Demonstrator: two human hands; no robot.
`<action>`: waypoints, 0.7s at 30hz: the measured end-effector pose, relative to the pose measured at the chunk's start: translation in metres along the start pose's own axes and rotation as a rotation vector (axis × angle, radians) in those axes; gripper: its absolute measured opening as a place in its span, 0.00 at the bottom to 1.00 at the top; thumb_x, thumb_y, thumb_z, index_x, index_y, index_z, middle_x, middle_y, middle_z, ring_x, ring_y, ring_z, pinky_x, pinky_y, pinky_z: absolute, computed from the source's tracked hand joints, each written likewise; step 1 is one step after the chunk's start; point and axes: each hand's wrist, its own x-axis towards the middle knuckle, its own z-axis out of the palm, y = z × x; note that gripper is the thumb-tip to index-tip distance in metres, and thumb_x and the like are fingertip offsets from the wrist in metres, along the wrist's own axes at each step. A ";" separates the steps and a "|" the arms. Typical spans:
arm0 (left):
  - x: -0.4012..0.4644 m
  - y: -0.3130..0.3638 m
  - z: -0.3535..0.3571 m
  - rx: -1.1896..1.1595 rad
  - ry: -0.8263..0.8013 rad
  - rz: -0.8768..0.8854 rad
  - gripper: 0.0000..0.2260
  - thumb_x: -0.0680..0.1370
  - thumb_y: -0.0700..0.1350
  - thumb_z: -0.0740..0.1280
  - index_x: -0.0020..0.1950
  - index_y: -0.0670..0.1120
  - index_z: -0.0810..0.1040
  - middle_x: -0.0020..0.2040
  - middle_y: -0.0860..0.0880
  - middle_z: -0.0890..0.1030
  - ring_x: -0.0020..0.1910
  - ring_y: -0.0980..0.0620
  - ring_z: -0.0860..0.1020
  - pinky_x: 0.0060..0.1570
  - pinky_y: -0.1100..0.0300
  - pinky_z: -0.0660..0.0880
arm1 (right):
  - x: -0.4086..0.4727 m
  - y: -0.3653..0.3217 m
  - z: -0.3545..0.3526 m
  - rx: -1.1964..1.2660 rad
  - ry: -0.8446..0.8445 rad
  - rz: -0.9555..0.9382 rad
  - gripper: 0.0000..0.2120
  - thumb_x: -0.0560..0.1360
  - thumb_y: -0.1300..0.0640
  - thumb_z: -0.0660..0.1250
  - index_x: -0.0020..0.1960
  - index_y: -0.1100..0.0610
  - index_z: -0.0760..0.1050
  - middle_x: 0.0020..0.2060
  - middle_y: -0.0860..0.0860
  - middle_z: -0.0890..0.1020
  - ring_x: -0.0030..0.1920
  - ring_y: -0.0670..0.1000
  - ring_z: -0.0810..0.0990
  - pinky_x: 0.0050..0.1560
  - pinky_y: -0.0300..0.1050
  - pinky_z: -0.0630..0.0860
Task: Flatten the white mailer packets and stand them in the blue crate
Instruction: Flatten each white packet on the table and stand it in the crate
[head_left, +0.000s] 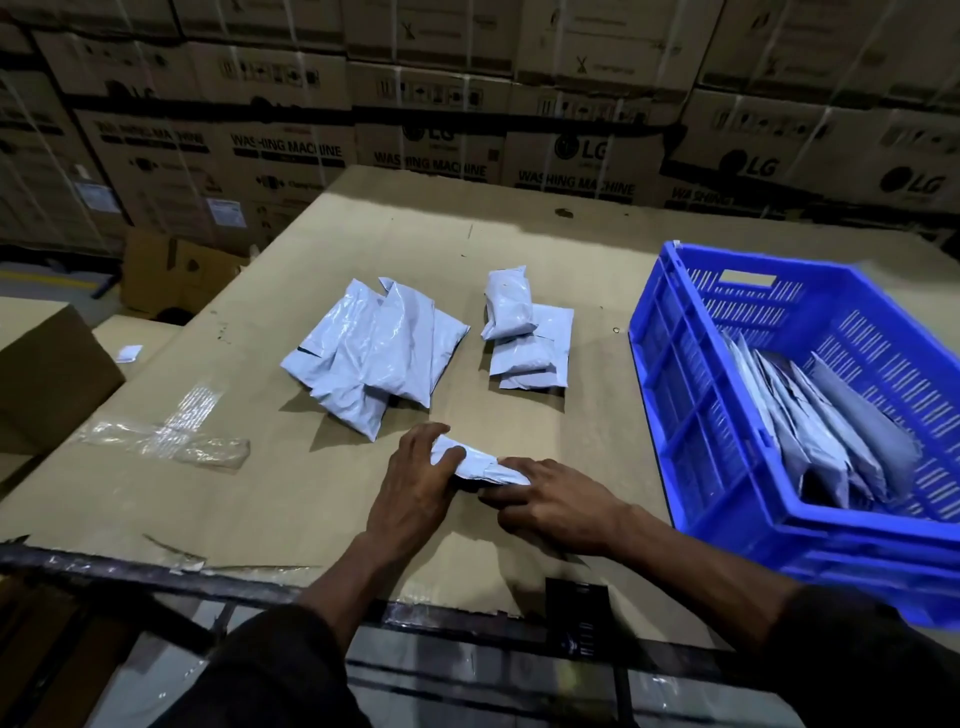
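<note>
We pinch one packet (475, 464) between left hand (415, 483) and right hand (553, 501) | crate (670, 374) at 3 o'clock | risk: springs back puffy, topples

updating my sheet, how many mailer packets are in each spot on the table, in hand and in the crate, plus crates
Left pile: about 4 packets
Right pile: about 3 packets
Packet in hands: 1
Packets standing in blue crate: about 5
Blue crates: 1
Total: about 13 packets, 1 crate
</note>
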 end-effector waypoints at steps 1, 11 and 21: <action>0.000 0.002 0.000 -0.008 0.024 -0.017 0.22 0.74 0.35 0.72 0.66 0.47 0.72 0.73 0.38 0.67 0.65 0.35 0.72 0.57 0.42 0.76 | 0.000 0.002 -0.005 0.034 0.012 0.025 0.05 0.81 0.56 0.59 0.49 0.52 0.73 0.60 0.49 0.78 0.55 0.62 0.75 0.38 0.53 0.74; 0.007 0.041 0.015 -0.015 0.017 -0.055 0.34 0.77 0.41 0.69 0.80 0.44 0.58 0.80 0.36 0.59 0.74 0.35 0.66 0.64 0.39 0.72 | -0.023 0.027 -0.049 0.082 0.272 0.387 0.17 0.76 0.57 0.58 0.63 0.58 0.76 0.66 0.54 0.77 0.49 0.62 0.82 0.42 0.53 0.81; 0.042 0.098 0.059 -0.017 -0.235 -0.051 0.34 0.76 0.46 0.70 0.80 0.46 0.61 0.79 0.37 0.61 0.72 0.34 0.68 0.59 0.38 0.74 | -0.079 0.076 -0.145 -0.012 0.672 0.600 0.13 0.78 0.62 0.63 0.60 0.61 0.80 0.63 0.54 0.80 0.57 0.55 0.83 0.50 0.51 0.81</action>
